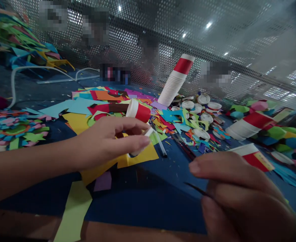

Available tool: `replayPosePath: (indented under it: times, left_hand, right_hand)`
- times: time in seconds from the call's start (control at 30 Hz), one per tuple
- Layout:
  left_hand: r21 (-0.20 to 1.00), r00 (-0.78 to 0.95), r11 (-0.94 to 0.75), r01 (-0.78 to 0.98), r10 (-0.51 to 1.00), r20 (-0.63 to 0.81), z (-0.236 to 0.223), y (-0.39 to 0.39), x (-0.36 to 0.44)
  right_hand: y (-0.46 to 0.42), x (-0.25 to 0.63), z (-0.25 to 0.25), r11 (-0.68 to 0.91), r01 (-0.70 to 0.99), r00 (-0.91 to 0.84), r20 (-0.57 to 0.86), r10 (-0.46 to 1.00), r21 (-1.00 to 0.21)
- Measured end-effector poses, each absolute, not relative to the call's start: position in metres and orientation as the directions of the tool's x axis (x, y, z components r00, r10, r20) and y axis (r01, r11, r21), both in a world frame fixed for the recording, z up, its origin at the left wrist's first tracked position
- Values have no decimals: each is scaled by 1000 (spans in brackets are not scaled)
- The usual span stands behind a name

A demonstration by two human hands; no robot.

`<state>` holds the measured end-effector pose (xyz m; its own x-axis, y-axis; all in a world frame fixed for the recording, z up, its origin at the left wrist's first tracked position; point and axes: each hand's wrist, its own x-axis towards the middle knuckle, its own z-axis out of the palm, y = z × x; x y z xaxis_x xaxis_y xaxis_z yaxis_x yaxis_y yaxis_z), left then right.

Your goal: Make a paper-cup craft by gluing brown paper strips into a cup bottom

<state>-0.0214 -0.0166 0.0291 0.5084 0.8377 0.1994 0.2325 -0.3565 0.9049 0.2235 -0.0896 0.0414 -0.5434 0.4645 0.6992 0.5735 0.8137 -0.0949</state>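
My left hand [107,141] reaches in from the left, its thumb and fingers pinched on a small white piece [149,131] that I cannot make out, above a yellow paper sheet [138,156]. A red-and-white paper cup [138,111] lies on its side just beyond the fingers. My right hand [238,191] is close to the camera at the lower right, blurred, with fingers closed round a thin dark stick-like tool [195,189] whose tip points left. A clear glue stick [160,144] lies on the blue table between the hands.
Coloured paper scraps [105,101] cover the blue table [148,201]. A leaning stack of cups [176,80], white round lids [200,107], fallen cups [249,124] and one cup [252,155] lie to the right. A paper flower [11,129] is left. Mesh screen [213,40] behind.
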Motion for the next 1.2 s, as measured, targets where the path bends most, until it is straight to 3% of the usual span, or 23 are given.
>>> replayPosePath:
  times: [0.07, 0.13, 0.23, 0.33, 0.43, 0.57, 0.77, 0.87, 0.93, 1.0, 1.1, 1.2]
  left_hand:
    - [960, 499, -269, 77, 844, 196, 26, -12, -21]
    - [981, 498, -195, -21, 848, 179, 23, -9, -19]
    - [988, 529, -112, -104, 835, 150, 20, -6, -18]
    - [983, 577, -101, -156, 798, 173, 17, -7, -19]
    - [974, 615, -151, -167, 757, 222, 15, -8, -20]
    - [922, 645, -379, -73, 688, 334, 12, -7, -23]
    - [839, 614, -544, 27, 671, 415, 7, -2, -24]
    - [769, 625, -633, 88, 636, 453, 4, -1, -25]
    - [700, 643, -700, 142, 603, 473, 1, -1, -26]
    - [658, 659, -734, 169, 581, 478, 0, -3, -26]
    - [664, 673, -726, 178, 582, 456, 0, -6, -24]
    - [691, 673, -708, 144, 582, 456, 1, -9, -22]
  right_hand:
    - [-85, 217, 37, 806, 533, -539, 632, 557, -256]
    - [-80, 207, 29, 698, 594, -532, 456, 713, -400]
    - [-73, 195, 18, 530, 727, -511, 172, 842, -437]
    - [-70, 190, 15, 480, 765, -503, 67, 862, -429]
    - [-69, 188, 17, 499, 757, -533, 44, 845, -423]
    - [-67, 184, 19, 532, 693, -543, 133, 829, -487]
    - [-62, 203, 28, 407, 607, -393, 187, 900, -682]
    - [-57, 217, 35, 281, 422, -184, 222, 958, -862]
    - [-53, 219, 37, 173, 199, -74, 161, 984, -964]
    - [-50, 214, 35, 70, 45, -85, 66, 994, -997]
    - [-48, 202, 28, -60, -14, -155, -57, 986, -998]
    - [-47, 197, 22, -80, -46, -110, -74, 991, -996]
